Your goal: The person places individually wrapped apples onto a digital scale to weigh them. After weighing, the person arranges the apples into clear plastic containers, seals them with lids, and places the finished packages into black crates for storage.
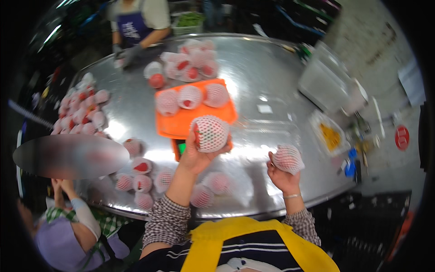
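Observation:
My left hand is closed around a round red fruit in a white foam net, held up in front of an orange scale. Three netted fruits rest on the scale's orange top. On the right, my right hand grips another red fruit in a foam net above the metal table. Between my forearms two netted fruits lie on the metal. Several more netted fruits lie left of my left forearm. A green-lit part of the scale shows under the orange top.
A pile of netted fruits lies behind the scale, another at the left. A clear plastic bin and a tray of yellow pieces stand at the right. One gloved person works across the table, another at lower left.

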{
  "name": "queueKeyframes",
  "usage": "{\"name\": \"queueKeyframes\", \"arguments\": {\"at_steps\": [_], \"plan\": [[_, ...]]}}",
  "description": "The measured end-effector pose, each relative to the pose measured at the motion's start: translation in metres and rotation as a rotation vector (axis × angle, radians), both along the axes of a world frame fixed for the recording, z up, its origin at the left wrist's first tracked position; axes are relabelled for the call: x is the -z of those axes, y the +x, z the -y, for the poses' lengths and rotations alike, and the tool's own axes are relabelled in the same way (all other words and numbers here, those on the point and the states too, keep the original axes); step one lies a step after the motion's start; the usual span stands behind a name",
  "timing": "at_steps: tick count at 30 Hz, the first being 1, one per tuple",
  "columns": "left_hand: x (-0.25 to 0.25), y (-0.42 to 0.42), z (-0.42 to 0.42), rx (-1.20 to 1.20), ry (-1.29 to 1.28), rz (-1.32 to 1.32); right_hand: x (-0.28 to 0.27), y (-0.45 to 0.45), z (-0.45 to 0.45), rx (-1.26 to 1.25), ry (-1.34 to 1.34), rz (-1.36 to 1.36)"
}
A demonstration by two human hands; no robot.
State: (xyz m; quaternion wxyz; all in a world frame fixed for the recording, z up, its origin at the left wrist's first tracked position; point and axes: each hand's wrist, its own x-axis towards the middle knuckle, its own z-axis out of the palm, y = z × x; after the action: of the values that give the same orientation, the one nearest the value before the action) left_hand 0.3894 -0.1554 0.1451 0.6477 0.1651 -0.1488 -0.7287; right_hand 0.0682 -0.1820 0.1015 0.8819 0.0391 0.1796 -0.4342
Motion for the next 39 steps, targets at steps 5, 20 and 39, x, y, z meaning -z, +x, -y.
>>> {"name": "queueKeyframes", "arguments": {"at_steps": [5,20,39], "plan": [[0.017,-0.068,0.018,-0.118,0.012,0.907,0.015,-0.060,0.016,0.106,-0.035,-0.140],[0.063,-0.146,0.025,0.079,-0.433,2.286,0.058,0.003,0.125,0.011,-1.091,-1.333],[0.012,0.044,0.039,-0.958,0.019,2.311,0.030,0.028,0.126,-0.670,-1.385,-1.379]]}}
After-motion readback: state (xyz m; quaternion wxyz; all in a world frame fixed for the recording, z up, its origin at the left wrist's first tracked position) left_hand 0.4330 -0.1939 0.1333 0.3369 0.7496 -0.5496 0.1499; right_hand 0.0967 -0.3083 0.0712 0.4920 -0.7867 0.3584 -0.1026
